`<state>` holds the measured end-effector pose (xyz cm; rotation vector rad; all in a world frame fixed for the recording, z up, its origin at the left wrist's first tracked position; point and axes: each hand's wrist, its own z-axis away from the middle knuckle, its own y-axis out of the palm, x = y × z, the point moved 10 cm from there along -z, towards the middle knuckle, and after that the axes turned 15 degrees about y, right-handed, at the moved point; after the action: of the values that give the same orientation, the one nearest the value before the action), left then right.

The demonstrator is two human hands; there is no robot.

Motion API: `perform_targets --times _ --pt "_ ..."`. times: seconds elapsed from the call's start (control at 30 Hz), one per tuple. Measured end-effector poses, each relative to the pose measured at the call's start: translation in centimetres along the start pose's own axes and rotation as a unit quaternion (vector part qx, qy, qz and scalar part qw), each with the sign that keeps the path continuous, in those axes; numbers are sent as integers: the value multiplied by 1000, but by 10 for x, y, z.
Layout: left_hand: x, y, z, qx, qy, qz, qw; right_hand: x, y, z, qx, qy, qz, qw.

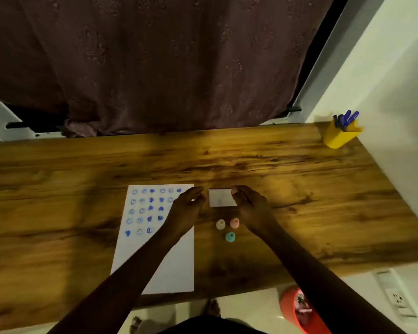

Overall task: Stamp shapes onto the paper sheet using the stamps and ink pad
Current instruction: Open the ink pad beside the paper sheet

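Down at the left-centre of the frame, a white paper sheet (169, 266) lies flat on the wooden tabletop (299, 179), its upper half filled with rows of blue stamped faces and hearts while its lower half is bare. Across that sheet reaches the left hand (187, 206), hovering over the paper's upper right corner; its grip is loosely spread, fingers curled toward the thumb but pinching nothing. Just to its right sits a small white ink pad (221, 197), which looks closed and pale on top. The right hand (250, 204) touches the pad's right edge, its fingers (237, 192) curled against that side; whether the grip truly pinches the pad cannot be told through the blur. Below the pad, between the two forearms, stand three small stamps: a cream stamp (220, 224), a pink stamp (234, 222) beside it, and a teal stamp (230, 237) just beneath. Far off at the upper right corner of the tabletop stands a yellow cup (339, 137) holding blue pens (346, 119).
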<state>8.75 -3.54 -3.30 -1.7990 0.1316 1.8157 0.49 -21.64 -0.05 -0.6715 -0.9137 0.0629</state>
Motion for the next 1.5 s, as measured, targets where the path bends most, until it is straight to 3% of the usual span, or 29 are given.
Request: perform_targets --times 0.17,0.57,0.87,1.13,1.37,1.5 --pt "15 14 -5 -13 -67 -1 998 -23 -2 -21 -15 51 13 999" --pt "12 38 -11 15 -92 26 995 -43 12 -38 41 97 -15 994" --pt "4 28 -8 6 -86 95 992 -21 10 -28 22 99 -37 994" --pt "-14 -63 3 -76 -10 77 994 48 36 1 17 2 -65 998" --pt "-6 -169 59 -159 25 108 981 106 115 40 74 -41 -39 996" --pt "21 -209 98 -171 -1 140 975 123 172 59 106 -51 -11 993"
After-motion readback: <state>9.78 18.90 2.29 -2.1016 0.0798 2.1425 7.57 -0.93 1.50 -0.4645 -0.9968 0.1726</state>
